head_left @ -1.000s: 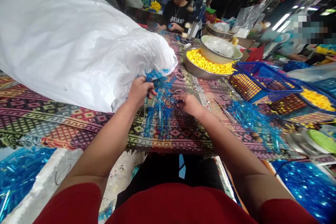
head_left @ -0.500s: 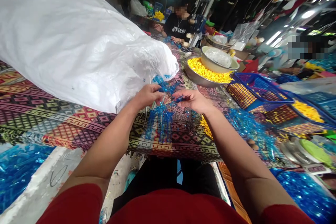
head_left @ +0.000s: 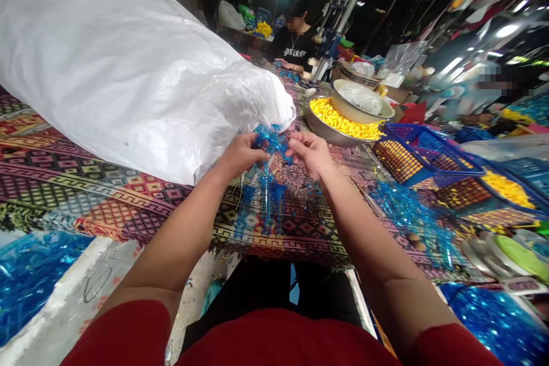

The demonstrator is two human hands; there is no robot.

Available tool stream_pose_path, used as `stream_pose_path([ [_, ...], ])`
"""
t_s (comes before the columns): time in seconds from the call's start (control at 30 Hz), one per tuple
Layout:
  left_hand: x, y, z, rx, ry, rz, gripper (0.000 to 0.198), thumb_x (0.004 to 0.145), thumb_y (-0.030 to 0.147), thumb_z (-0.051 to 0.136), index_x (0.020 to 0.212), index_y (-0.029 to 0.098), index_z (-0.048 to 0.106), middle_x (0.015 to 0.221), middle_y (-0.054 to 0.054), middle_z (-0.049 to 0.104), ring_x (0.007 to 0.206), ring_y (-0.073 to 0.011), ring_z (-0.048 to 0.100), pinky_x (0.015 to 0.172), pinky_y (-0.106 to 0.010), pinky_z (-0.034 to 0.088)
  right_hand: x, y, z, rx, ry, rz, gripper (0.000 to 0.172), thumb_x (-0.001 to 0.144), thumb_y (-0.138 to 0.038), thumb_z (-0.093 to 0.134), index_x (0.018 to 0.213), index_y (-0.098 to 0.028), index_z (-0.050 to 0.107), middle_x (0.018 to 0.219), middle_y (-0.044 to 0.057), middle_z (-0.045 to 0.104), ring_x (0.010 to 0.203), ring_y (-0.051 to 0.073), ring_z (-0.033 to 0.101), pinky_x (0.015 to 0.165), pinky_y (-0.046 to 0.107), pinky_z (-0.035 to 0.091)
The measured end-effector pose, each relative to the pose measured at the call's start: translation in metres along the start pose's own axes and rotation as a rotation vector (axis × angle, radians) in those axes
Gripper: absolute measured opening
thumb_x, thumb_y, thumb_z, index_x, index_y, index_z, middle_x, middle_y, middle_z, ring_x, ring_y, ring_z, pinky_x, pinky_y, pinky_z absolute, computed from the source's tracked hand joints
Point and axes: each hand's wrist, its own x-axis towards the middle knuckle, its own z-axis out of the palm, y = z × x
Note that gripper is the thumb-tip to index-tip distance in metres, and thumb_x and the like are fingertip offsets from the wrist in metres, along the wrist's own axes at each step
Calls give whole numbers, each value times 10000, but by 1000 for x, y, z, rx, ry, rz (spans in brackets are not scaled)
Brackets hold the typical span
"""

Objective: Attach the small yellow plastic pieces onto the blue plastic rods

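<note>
The left hand [head_left: 241, 155] appears closed on translucent blue plastic pieces [head_left: 271, 138], just beside a bulky white plastic sack [head_left: 128, 68] on the patterned cloth-covered tabletop [head_left: 141, 197]. The right hand [head_left: 312, 154] is pinched alongside; its grip cannot be confirmed. Risk: a loose pinch could scatter pieces; the sack's edge could snag them.

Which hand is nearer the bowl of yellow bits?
Right. The right hand is just front-left of the bowl; the left hand is farther left, beside the white bag.

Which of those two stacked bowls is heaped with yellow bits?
The lower, wider metal bowl; the smaller, paler bowl on top holds clear plastic instead.
</note>
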Motion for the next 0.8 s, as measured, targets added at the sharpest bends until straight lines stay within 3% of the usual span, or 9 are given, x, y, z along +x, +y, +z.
stream_pose_path([
  [0.1,4,-2,-5,-75,204,45,228,615,178,689,794,165,549,566,28,561,462,-160,603,344,-190,273,8,21,7,-367,-89,66,265,652,-374,743,727,-172,589,562,-42,546,517,106,502,509,239,386],
  [0.2,7,-6,-7,-117,269,65,221,632,188,677,798,174,531,552,27,559,472,-179,620,339,-188,272,15,38,20,-564,-140,91,258,584,-290,791,724,-174,608,541,-40,544,582,136,540,577,250,384],
  [0.33,8,-9,-7,-115,287,48,216,637,182,672,802,177,532,558,27,562,467,-162,610,353,-181,281,22,51,29,-441,-117,219,349,485,-159,821,762,-174,610,535,-42,562,529,139,555,534,245,394],
  [0.47,8,-9,-7,-120,295,27,220,632,179,679,801,174,539,573,24,563,463,-156,608,351,-177,281,21,55,19,-318,-106,261,356,513,-208,810,776,-167,574,503,-73,520,379,86,453,398,224,355],
  [0.63,8,-10,-5,-110,266,33,222,626,182,678,790,174,528,551,25,550,467,-183,621,329,-187,268,9,50,0,-134,-6,222,415,496,-261,790,844,-178,580,602,-73,548,419,59,442,354,191,354],
  [0.8,4,-8,1,-122,235,-2,259,601,180,701,793,169,528,568,28,556,446,-167,610,318,-187,268,-5,40,-1,51,114,125,426,458,-261,794,830,-178,604,608,-84,525,462,59,439,363,190,380],
])
